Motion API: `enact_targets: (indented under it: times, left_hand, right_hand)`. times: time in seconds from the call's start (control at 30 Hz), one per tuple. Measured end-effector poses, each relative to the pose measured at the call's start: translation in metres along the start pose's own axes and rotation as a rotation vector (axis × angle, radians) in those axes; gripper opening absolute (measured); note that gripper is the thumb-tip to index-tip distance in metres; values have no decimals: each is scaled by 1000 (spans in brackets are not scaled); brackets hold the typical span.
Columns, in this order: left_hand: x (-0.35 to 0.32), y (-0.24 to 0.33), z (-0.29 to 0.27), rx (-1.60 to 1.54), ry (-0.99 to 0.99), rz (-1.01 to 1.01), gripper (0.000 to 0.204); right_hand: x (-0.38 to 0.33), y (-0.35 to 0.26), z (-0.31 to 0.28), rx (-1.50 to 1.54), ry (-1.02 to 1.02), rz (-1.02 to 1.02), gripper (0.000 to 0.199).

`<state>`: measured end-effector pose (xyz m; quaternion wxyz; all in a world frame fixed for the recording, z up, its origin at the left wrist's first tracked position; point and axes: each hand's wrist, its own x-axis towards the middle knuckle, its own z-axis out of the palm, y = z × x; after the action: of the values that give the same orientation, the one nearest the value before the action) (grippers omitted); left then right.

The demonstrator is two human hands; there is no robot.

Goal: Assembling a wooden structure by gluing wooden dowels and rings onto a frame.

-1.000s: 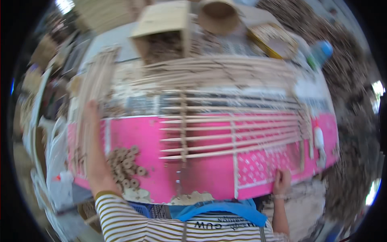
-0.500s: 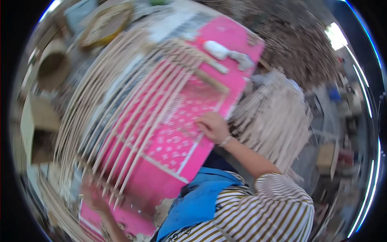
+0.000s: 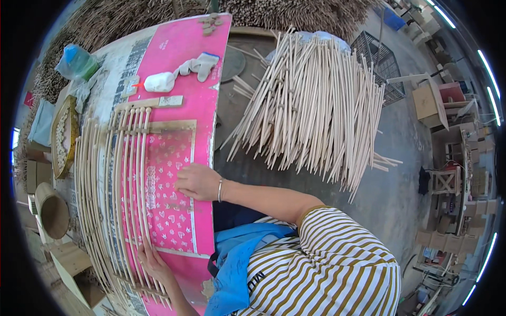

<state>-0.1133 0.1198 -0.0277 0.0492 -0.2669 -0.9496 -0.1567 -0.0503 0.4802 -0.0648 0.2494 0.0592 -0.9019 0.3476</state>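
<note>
Left hand lay against the sticks, grip unclear; right hand curled over pink sheet, contents hidden. Sticks lay across two crossbars, seemingly to keep them apart.

A: What surrounded the table?
B: Grey floor ran off right; wooden frame and cluttered shelving stood along the far side.
A: What lit it?
B: White tube lights glowed far right; bright patch showed far left, source unclear.
</note>
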Motion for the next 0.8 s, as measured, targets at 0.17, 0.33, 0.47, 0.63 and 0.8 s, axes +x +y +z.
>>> enact_targets:
  times: [0.17,0.33,0.47,0.63,0.8]
  left_hand:
    - [-17,29,-24,-81,64,-12,43]
    - [-47,22,-63,-62,172,-17,43]
    - [-116,5,-128,16,333,-219,41]
    - [-163,-29,-169,121,496,-497,50]
    - [-227,-62,-245,503,576,-777,47]
  right_hand:
    - [-6,10,0,-37,32,-40,12]
    - [-3,21,0,-45,83,-12,11]
    - [23,-3,14,39,-55,-57,12]
    - [8,12,11,38,-2,-54,21]
    - [7,-3,-16,14,-29,-36,9]
